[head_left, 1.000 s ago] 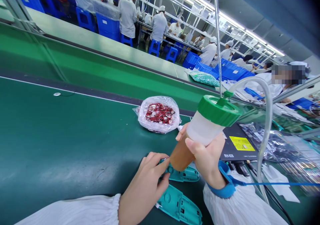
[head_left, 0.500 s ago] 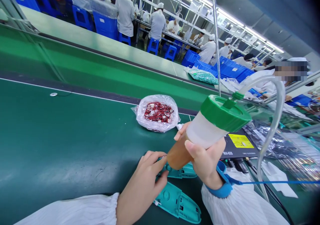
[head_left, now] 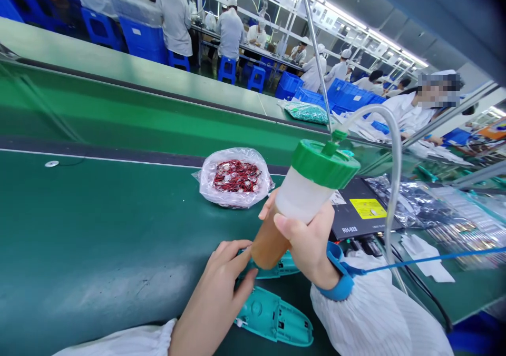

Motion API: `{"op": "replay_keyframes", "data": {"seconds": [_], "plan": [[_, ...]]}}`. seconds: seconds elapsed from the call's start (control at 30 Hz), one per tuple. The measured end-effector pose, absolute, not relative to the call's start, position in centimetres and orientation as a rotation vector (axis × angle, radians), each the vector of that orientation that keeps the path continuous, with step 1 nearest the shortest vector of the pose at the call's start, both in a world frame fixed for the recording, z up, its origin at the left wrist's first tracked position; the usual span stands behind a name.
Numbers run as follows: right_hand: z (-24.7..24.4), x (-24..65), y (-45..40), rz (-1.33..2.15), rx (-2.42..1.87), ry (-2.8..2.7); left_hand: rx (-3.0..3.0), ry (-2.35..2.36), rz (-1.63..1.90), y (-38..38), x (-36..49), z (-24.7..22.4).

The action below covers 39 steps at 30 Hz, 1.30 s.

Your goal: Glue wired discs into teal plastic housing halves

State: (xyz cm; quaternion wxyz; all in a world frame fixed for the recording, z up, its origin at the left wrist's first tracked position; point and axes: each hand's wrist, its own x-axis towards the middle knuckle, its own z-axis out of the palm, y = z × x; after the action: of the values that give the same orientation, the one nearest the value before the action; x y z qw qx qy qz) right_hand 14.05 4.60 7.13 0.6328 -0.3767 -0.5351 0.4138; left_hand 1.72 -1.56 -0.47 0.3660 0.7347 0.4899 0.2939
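My right hand (head_left: pixel 312 243) is wrapped round a dispensing bottle (head_left: pixel 302 198) with a green cap, brown liquid low in its cloudy body and a clear hose at the top. The bottle is tilted, its bottom end over a teal plastic shell half (head_left: pixel 286 265); its tip is hidden. My left hand (head_left: pixel 217 287) has its thumb and forefinger around the left end of that shell, partly behind the bottle. A second teal shell half (head_left: pixel 276 316) lies nearer, inner side up. A blue strap (head_left: pixel 340 279) circles my right wrist.
A plastic bag of red-wired discs (head_left: pixel 237 177) stands behind my hands. One loose disc (head_left: pixel 51 164) lies far left. To the right are a black box (head_left: pixel 356 211), cables, white paper (head_left: pixel 427 258) and bagged parts (head_left: pixel 454 214). Beyond the green divider, people in white work.
The view has shifted, so most things appear further left. Both hands stay at the upper shell, and the bottle looks slightly more upright.
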Motion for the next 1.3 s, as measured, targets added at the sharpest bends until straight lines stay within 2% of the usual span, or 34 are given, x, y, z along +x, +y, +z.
{"op": "replay_keyframes", "data": {"seconds": [0.47,1.3], "plan": [[7.2,14.9,5.1,0.936,-0.95,-1.371,1.957,1.273,0.814,-1.3,1.7,-0.7],[6.8,15.3,6.1,0.879,-0.988,-1.254,1.999,1.325,0.877,-1.5,1.6,-0.5]]}}
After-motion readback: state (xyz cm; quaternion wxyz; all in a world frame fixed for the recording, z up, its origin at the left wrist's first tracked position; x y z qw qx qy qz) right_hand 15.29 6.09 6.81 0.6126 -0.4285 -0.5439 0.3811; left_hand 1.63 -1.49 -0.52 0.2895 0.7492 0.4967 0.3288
